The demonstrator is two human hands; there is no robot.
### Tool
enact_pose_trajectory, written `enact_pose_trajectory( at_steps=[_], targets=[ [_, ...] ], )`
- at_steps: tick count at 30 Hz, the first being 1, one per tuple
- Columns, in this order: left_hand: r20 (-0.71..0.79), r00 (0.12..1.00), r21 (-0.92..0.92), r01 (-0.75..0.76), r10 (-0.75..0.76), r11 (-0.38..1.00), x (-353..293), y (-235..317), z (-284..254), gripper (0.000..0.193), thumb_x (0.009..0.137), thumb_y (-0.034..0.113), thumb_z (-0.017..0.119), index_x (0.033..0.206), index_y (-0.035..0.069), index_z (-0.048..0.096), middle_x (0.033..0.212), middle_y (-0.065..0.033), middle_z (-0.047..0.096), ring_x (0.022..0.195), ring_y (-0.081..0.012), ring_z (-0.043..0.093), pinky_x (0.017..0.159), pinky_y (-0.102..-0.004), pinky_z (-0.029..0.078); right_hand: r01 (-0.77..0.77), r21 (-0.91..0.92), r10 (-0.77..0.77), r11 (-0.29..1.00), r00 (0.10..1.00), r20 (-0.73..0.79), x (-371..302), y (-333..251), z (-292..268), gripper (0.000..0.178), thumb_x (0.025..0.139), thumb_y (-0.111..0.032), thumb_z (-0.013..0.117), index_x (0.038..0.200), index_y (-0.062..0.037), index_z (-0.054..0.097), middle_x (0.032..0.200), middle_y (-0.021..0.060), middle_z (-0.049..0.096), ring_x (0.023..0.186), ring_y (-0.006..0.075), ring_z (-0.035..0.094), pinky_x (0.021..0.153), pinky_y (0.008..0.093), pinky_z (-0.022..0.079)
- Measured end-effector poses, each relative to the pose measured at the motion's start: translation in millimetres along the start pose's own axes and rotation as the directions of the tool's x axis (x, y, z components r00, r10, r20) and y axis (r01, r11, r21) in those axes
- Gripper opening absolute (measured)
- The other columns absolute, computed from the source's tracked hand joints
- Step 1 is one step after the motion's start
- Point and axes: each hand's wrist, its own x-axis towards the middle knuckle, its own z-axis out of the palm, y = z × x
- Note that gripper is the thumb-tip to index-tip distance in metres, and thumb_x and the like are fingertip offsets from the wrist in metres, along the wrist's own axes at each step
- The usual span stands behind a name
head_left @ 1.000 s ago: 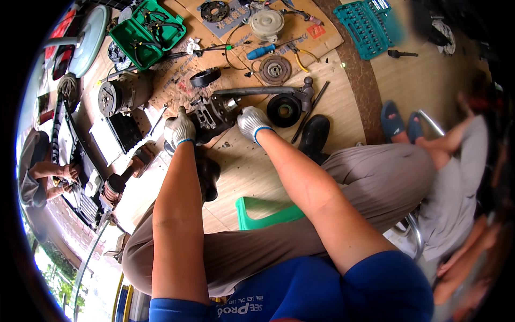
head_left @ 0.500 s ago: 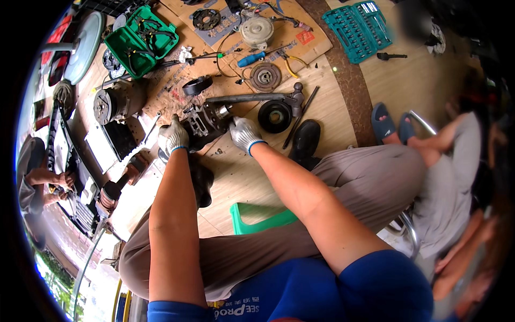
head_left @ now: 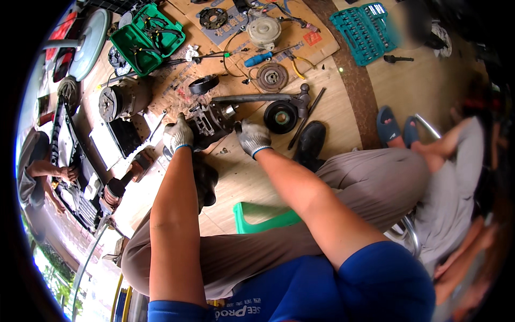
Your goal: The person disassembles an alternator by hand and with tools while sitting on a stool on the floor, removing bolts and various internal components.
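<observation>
A ribbed metal compressor body (head_left: pixel 210 124) with a bright shaft end lies on the floor before me, at the edge of the cardboard. My left hand (head_left: pixel 178 135), in a white knit glove, is closed against its left side, thumb up; its fingertips are partly hidden. My right hand (head_left: pixel 253 137), gloved alike, is curled just right of the compressor, apart from it. A small dark thing shows at its fingertips, too small to name. Just beyond lies a hammer (head_left: pixel 257 98), its head to the right, near a black pulley (head_left: pixel 280 117).
Cardboard (head_left: pixel 177 72) carries a blue screwdriver (head_left: pixel 258 59), pliers (head_left: pixel 296 68), a round disc (head_left: pixel 272 77) and a black ring (head_left: pixel 204 84). Green (head_left: pixel 147 40) and teal (head_left: pixel 365 33) tool cases lie open. A larger cylindrical unit (head_left: pixel 124 99) stands left. Other people are at both sides.
My right hand has drawn slightly back from the compressor's right side, its fingers curling. My left hand stays at the left side. The whole view has shifted a little.
</observation>
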Motion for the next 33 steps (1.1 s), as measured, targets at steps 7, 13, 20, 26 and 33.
enact_pose_trajectory(
  at_steps=[7, 13, 20, 26, 33],
  targets=[
    [-0.041, 0.999, -0.037, -0.025, 0.023, 0.999, -20, 10, -2, 0.066, 0.087, 0.056, 0.061, 0.101, -0.007, 0.07, 0.098, -0.0302, 0.07, 0.098, -0.0428, 0.067, 0.087, -0.0459, 0.051, 0.215, -0.213, -0.266, 0.953, 0.93, -0.252, 7, 30, 36, 0.019, 0.088, -0.021, 0.051, 0.092, -0.0063, 0.062, 0.084, 0.0163, 0.069, 0.076, 0.0332, 0.068, 0.066, 0.0468, 0.05],
    [0.016, 0.993, -0.049, -0.116, 0.117, 0.992, 58, -44, 31, 0.067, 0.086, 0.055, 0.062, 0.099, -0.011, 0.07, 0.099, -0.0321, 0.069, 0.097, -0.0425, 0.068, 0.088, -0.0466, 0.051, 0.306, -0.269, -0.378, 0.913, 0.882, -0.281, 6, 8, 24, 0.02, 0.09, -0.021, 0.048, 0.093, -0.0073, 0.062, 0.1, 0.013, 0.064, 0.099, 0.0301, 0.06, 0.085, 0.0504, 0.045],
    [-0.047, 0.972, 0.027, -0.23, 0.231, 0.973, 49, -12, 48, 0.07, 0.086, 0.054, 0.062, 0.104, -0.013, 0.067, 0.1, -0.0338, 0.068, 0.097, -0.0444, 0.067, 0.087, -0.0471, 0.051, 0.33, -0.193, -0.38, 0.924, 0.737, -0.558, 54, 61, 75, 0.024, 0.092, -0.029, 0.05, 0.1, -0.0093, 0.059, 0.106, 0.0176, 0.057, 0.101, 0.0372, 0.053, 0.091, 0.0515, 0.041],
    [-0.069, 0.993, -0.159, -0.107, 0.097, 0.982, 26, -19, 26, 0.071, 0.085, 0.056, 0.064, 0.096, -0.015, 0.067, 0.093, -0.0338, 0.068, 0.089, -0.0435, 0.068, 0.083, -0.048, 0.052, 0.295, -0.213, -0.34, 0.932, 0.914, -0.221, 29, 30, 38, 0.024, 0.094, -0.022, 0.046, 0.106, -0.0078, 0.061, 0.115, 0.0146, 0.06, 0.11, 0.0341, 0.056, 0.094, 0.0491, 0.045],
    [-0.088, 0.994, -0.221, -0.09, 0.072, 0.971, 23, -17, 25, 0.066, 0.086, 0.054, 0.064, 0.1, -0.01, 0.068, 0.096, -0.0295, 0.07, 0.091, -0.0414, 0.069, 0.082, -0.0467, 0.052, 0.034, 0.267, 0.03, 0.963, 0.972, -0.234, 14, 9, 8, 0.029, 0.096, -0.031, 0.05, 0.103, -0.006, 0.062, 0.097, 0.0262, 0.067, 0.087, 0.0448, 0.065, 0.078, 0.0533, 0.052]
  ],
)
